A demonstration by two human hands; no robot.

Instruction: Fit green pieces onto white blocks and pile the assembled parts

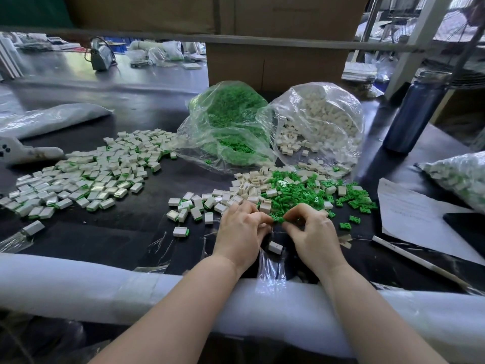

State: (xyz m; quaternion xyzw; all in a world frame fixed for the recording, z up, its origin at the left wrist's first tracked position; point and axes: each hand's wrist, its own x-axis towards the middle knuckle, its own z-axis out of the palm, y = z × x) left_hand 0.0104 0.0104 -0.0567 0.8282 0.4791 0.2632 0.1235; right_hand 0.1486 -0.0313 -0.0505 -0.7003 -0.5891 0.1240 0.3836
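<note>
With our left hand (240, 227) and right hand (312, 231) we pinch one small green plastic piece (278, 219) between curled fingertips above the dark table (126, 232).

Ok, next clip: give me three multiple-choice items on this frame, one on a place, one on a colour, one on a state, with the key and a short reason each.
1. Where does the big spread of assembled parts lie?
A. to the person's left on the table
B. inside the cardboard box
C. on the sheet of paper

2. What colour is the bottle at the right?
A. red
B. dark blue
C. yellow

3. What is the right hand doing?
A. lying flat on the paper
B. gripping the bottle
C. pinching a green piece

Key: 1 A, the white-and-green parts cover the dark table left of the left hand. 2 B, its body shows dark blue. 3 C, its fingertips close on green plastic where the two hands meet.
</note>
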